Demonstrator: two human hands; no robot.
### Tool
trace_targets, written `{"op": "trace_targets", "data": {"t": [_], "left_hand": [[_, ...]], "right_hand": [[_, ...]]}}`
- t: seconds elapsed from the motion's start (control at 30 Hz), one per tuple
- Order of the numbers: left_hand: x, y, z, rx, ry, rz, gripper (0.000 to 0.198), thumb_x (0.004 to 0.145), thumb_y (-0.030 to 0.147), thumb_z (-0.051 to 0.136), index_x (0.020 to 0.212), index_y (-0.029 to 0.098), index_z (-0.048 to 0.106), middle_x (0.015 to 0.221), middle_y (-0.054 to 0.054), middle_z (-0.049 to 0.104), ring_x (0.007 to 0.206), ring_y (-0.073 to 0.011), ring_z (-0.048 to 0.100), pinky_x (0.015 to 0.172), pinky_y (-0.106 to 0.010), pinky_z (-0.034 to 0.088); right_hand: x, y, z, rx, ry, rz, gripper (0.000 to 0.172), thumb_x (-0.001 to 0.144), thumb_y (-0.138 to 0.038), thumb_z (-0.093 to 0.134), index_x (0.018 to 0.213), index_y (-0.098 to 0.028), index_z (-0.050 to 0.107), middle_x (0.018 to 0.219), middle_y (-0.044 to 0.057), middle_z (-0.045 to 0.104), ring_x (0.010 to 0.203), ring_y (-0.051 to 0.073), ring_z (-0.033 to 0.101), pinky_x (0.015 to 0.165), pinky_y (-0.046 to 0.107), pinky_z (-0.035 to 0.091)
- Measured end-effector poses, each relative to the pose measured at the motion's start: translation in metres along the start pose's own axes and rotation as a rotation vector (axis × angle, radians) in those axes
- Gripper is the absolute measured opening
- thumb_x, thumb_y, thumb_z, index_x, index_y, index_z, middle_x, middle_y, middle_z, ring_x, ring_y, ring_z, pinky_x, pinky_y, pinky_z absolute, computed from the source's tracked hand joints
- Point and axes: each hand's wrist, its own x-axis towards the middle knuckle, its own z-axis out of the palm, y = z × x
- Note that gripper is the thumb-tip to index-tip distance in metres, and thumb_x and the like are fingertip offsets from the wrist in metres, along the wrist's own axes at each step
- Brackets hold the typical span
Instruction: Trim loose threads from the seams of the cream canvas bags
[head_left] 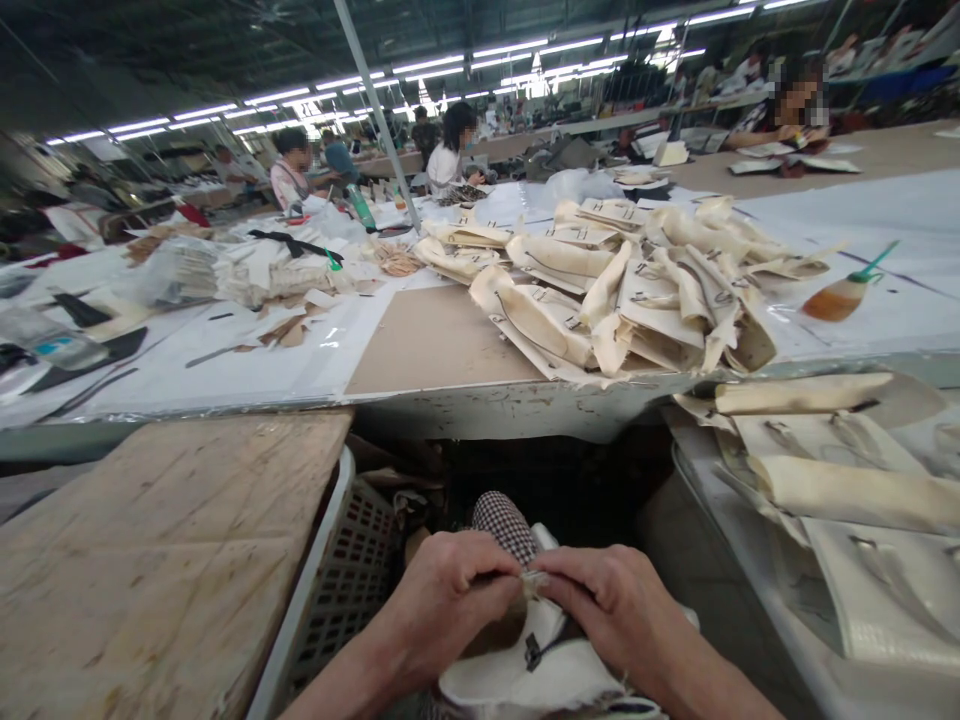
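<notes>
Low over my lap, my left hand (457,590) pinches the edge of a cream leather bag piece (510,680) between thumb and fingers. Close beside it, my right hand (619,605) pinches the same edge, and the fingertips of both hands nearly meet. A small black fitting (533,652) sits on the piece below my fingers. The lower part of the piece runs out of view. Ahead on the worktable lies a heap of similar cream bag pieces (559,265) with dark straps or cords.
At my left, a brown board (150,560) lies by a white plastic basket (341,520). More cream bag pieces (832,490) are stacked at my right. A bottle of amber liquid (834,298) with a green nozzle lies on the worktable (442,345). Several people work beyond.
</notes>
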Motion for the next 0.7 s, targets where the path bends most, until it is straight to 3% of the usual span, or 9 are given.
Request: {"op": "trace_targets", "data": {"t": [0.37,0.47,0.57,0.63,0.7], "left_hand": [[0.005,-0.001,0.017,0.127,0.125,0.012,0.016,0.072,0.010,0.059,0.067,0.017,0.072,0.065,0.000,0.068,0.064,-0.0132,0.060,0.061,-0.022,0.038],[0.008,0.000,0.012,0.102,0.079,-0.027,0.017,0.075,0.012,0.057,0.067,0.017,0.072,0.066,-0.001,0.068,0.066,-0.0141,0.060,0.063,-0.023,0.039],[0.008,-0.002,0.003,-0.086,-0.077,-0.108,0.018,0.078,0.016,0.059,0.086,0.019,0.075,0.077,0.000,0.071,0.073,-0.0151,0.061,0.066,-0.022,0.041],[0.005,-0.005,-0.002,-0.269,-0.155,-0.199,0.037,0.074,0.017,0.065,0.111,0.022,0.069,0.088,0.002,0.071,0.073,-0.0145,0.060,0.063,-0.020,0.041],[0.003,-0.007,-0.004,-0.382,-0.182,-0.291,0.049,0.071,0.017,0.068,0.119,0.022,0.064,0.091,0.003,0.070,0.069,-0.0130,0.057,0.058,-0.019,0.039]], "right_hand": [[-0.003,0.004,0.003,0.040,0.006,-0.007,0.022,0.098,-0.027,0.053,0.092,-0.031,0.073,0.081,-0.007,0.077,0.073,0.013,0.072,0.065,0.019,0.042],[0.001,0.006,0.002,0.032,0.010,0.014,0.020,0.096,-0.028,0.055,0.090,-0.031,0.074,0.079,-0.006,0.077,0.071,0.014,0.072,0.063,0.019,0.042],[0.003,0.008,-0.002,0.049,-0.006,0.040,0.020,0.096,-0.031,0.054,0.095,-0.032,0.074,0.082,-0.006,0.077,0.073,0.015,0.072,0.064,0.019,0.043],[0.003,0.009,-0.005,0.064,-0.022,0.068,0.021,0.097,-0.031,0.053,0.098,-0.032,0.074,0.083,-0.005,0.077,0.074,0.015,0.072,0.065,0.019,0.044],[0.003,0.010,-0.008,0.070,-0.041,0.093,0.022,0.097,-0.032,0.052,0.098,-0.032,0.074,0.083,-0.005,0.077,0.075,0.016,0.071,0.065,0.020,0.045]]}}
